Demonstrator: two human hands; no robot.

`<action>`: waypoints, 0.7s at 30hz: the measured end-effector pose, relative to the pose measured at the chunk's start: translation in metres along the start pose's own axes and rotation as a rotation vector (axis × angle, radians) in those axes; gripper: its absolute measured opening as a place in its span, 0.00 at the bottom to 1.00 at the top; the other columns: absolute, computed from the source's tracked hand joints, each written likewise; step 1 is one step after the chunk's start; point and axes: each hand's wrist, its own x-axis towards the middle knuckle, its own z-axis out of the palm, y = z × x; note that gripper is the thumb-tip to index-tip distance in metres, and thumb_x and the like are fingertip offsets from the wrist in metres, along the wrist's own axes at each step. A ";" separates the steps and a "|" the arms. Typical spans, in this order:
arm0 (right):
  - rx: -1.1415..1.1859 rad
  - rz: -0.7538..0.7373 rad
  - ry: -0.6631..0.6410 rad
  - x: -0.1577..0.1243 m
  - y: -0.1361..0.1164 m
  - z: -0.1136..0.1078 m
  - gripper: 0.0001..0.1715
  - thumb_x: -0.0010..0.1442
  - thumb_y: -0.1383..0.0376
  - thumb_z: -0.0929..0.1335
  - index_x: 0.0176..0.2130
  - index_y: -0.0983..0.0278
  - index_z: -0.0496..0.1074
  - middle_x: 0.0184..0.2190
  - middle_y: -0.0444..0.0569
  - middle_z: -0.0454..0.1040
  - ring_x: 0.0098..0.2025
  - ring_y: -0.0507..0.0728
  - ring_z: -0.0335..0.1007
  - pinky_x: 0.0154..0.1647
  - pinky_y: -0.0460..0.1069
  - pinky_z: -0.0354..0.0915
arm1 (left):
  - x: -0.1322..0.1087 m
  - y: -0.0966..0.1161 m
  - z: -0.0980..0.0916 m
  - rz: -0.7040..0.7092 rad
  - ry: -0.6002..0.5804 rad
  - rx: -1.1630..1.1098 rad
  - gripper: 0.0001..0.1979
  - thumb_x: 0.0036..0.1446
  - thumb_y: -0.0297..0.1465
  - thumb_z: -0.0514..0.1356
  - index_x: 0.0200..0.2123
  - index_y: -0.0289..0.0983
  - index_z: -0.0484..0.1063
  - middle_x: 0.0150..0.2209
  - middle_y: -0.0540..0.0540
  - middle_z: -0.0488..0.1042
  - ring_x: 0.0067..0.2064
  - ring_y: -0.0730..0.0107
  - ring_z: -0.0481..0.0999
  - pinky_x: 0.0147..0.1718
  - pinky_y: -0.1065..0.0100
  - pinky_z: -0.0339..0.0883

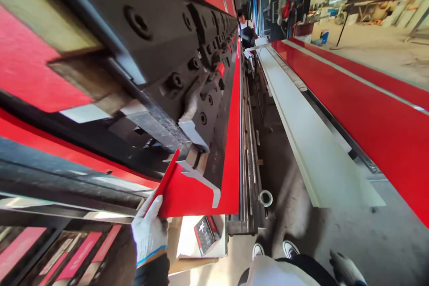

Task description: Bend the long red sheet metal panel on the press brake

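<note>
White shirt (279, 272) cloth fills the bottom centre of the frame, with two shoes (290, 249) just above it. At lower left, the gloved left hand (150, 227) pinches the upturned left edge of a red sheet (187, 192), thumb and fingers closed on it. From that grip the sheet spreads rightward at lower centre, then narrows away toward the top centre, along the bolted black press (161, 67). Most of it therefore lies right of and above the hand. At lower right, the gloved right hand (346, 268) hangs well apart from the sheet; I cannot tell how far its fingers are curled. Below the sheet sits a dark box (205, 234). A pale panel (311, 143) slants through the right half, and a co-worker (247, 31) shows at top centre.
</note>
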 end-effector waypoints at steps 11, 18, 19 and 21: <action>0.108 0.138 -0.051 0.009 0.018 0.001 0.15 0.38 0.47 0.67 0.22 0.54 0.65 0.21 0.54 0.69 0.19 0.64 0.67 0.18 0.57 0.61 | -0.007 0.010 0.003 0.004 0.027 0.054 0.45 0.32 0.36 0.77 0.59 0.35 0.81 0.24 0.52 0.76 0.17 0.78 0.61 0.12 0.77 0.50; 0.114 0.179 0.029 0.001 0.050 -0.008 0.23 0.37 0.41 0.67 0.20 0.53 0.60 0.18 0.55 0.66 0.25 0.68 0.75 0.25 0.58 0.71 | -0.008 0.006 0.006 0.017 0.026 0.049 0.38 0.31 0.34 0.76 0.52 0.33 0.83 0.29 0.51 0.78 0.20 0.80 0.62 0.15 0.77 0.50; 0.103 0.171 0.038 0.001 0.053 -0.008 0.23 0.37 0.40 0.67 0.20 0.53 0.59 0.17 0.54 0.64 0.25 0.68 0.75 0.25 0.58 0.72 | -0.008 0.004 0.006 0.015 0.029 0.058 0.39 0.31 0.35 0.76 0.52 0.33 0.82 0.28 0.52 0.77 0.20 0.80 0.62 0.15 0.76 0.49; 0.066 0.143 0.062 0.004 0.060 -0.006 0.24 0.38 0.39 0.66 0.20 0.54 0.59 0.17 0.54 0.64 0.26 0.68 0.76 0.26 0.57 0.73 | -0.008 0.000 0.005 0.016 0.030 0.064 0.40 0.31 0.36 0.77 0.53 0.33 0.82 0.26 0.52 0.75 0.20 0.79 0.63 0.16 0.77 0.50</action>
